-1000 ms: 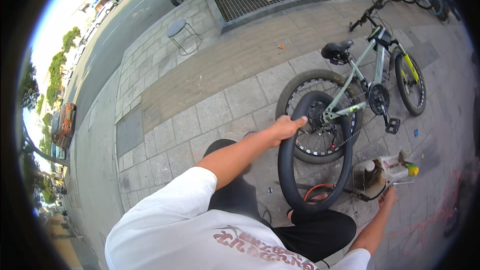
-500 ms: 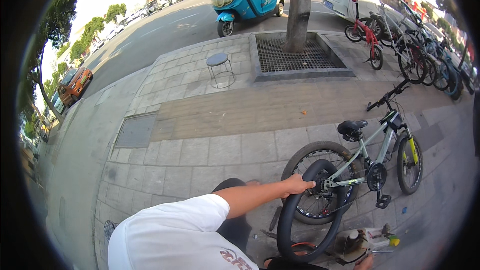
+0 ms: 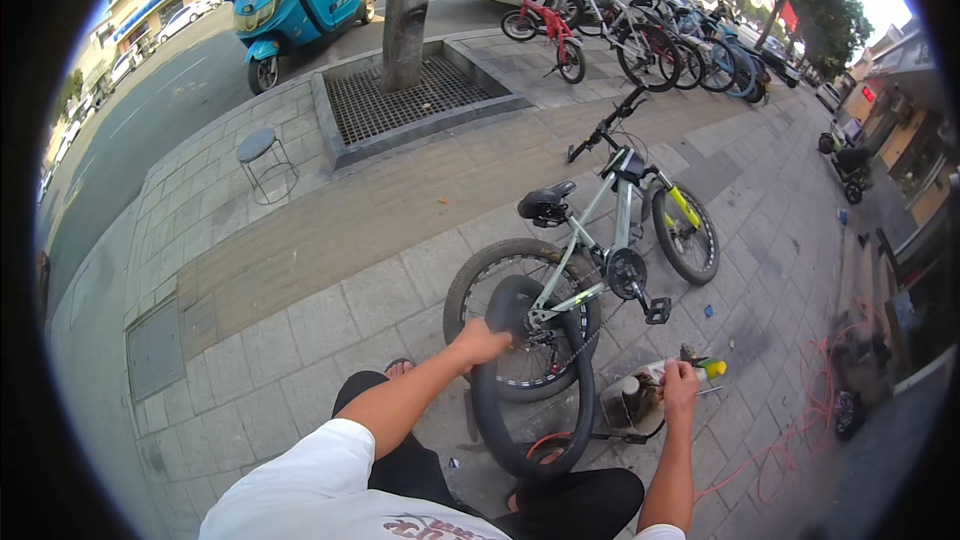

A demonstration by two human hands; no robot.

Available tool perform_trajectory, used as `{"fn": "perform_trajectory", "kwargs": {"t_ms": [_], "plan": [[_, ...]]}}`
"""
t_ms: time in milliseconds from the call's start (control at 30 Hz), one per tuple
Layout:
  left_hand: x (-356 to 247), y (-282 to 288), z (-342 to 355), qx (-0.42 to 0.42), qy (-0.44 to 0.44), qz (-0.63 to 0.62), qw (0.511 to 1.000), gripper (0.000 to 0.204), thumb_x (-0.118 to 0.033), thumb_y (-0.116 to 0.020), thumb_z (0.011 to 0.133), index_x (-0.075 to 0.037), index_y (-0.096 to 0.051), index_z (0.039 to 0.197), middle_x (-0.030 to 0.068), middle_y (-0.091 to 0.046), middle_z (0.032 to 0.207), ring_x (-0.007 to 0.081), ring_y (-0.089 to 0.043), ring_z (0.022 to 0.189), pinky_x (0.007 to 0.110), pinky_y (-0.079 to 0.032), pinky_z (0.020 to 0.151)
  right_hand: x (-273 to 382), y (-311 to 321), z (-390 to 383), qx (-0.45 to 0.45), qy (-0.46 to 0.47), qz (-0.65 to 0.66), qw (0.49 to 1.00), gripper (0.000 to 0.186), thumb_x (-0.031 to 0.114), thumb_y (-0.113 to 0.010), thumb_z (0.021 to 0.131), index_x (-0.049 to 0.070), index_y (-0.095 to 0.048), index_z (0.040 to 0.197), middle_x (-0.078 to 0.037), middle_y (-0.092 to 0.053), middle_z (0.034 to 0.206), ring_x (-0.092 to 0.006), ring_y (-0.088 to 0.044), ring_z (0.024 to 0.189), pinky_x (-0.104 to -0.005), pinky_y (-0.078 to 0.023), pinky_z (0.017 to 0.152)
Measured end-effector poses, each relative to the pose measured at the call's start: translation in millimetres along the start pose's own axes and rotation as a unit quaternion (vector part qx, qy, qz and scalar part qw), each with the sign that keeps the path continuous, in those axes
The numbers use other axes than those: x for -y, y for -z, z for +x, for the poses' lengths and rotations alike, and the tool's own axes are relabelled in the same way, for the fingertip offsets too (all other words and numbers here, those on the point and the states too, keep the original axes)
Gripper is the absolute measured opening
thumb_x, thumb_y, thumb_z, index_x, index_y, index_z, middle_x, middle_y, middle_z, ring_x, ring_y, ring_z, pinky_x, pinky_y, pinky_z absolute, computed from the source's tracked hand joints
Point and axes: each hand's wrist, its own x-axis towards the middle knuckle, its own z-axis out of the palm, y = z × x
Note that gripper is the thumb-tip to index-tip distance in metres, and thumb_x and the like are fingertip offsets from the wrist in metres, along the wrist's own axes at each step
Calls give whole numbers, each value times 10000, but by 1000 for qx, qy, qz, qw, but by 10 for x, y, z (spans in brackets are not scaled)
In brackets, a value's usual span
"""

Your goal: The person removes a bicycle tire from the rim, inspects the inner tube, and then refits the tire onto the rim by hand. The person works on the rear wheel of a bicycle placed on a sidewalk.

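Observation:
My left hand (image 3: 484, 342) is closed around the upper left side of a plump black inner tube (image 3: 487, 405). The tube stands upright in front of the rear wheel of a pale green bicycle (image 3: 622, 210), which leans on the pavement. Over a light-coloured tool container (image 3: 622, 418) at the right, my right hand (image 3: 680, 382) has its fingers drawn together. Whatever they hold is too small to make out. Inside the container are tools and a white round piece, and a yellow-capped item (image 3: 714, 368) pokes out beside the hand.
An orange hose (image 3: 815, 390) trails over the paving at the right, toward a shopfront. A round stool (image 3: 257, 146) stands at the left. Beyond it are a tree in a grated planter (image 3: 405, 105), a blue three-wheeler (image 3: 300, 0) and several parked bicycles (image 3: 640, 50).
My view has swung to the right, so the scene sits further left. My right hand has risen from the container's near edge to above it. My left hand keeps hold of the inner tube.

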Motion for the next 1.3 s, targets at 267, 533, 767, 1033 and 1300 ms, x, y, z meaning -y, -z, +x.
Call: {"fn": "perform_trajectory", "kwargs": {"t_ms": [267,533,767,1033,1300], "plan": [[-85,49,87,64,69,-66,993,234,-208,-766,957,20,-716,980,85,-684,798,185,-647,621,360,-541,555,987,-1158,-859,146,34,73,986,238,253,-713,1046,20,-739,1089,-8,-656,780,-79,-599,593,-244,-498,525],[-114,158,25,105,79,-191,973,237,-249,-741,1005,-21,-692,962,56,-656,792,168,-632,608,343,-535,533,520,-1967,-727,216,90,42,971,245,203,-644,1067,-7,-720,1167,-1,-653,799,-73,-590,631,-270,-482,557],[-330,183,96,92,82,-151,981,213,-251,-725,1030,-58,-643,994,7,-636,820,116,-622,600,282,-533,525,1031,-2086,-840,220,137,-16,966,235,152,-636,1020,-13,-716,1166,-184,-750,1042,-289,-734,934,-376,-556,863],[-318,116,125,90,70,-160,981,230,-250,-736,1020,-50,-625,995,15,-635,804,114,-626,581,274,-533,499,1030,-2092,-866,232,191,-71,951,218,155,-629,1007,21,-725,1149,-179,-716,1072,-375,-708,972,-412,-547,866],[-351,135,129,86,73,-164,980,236,-250,-737,1020,-47,-617,997,26,-638,823,118,-634,584,280,-538,494,1018,-2147,-880,242,161,-74,954,220,164,-633,1007,23,-729,1146,-177,-706,1043,-363,-708,950,-416,-545,845]]}}
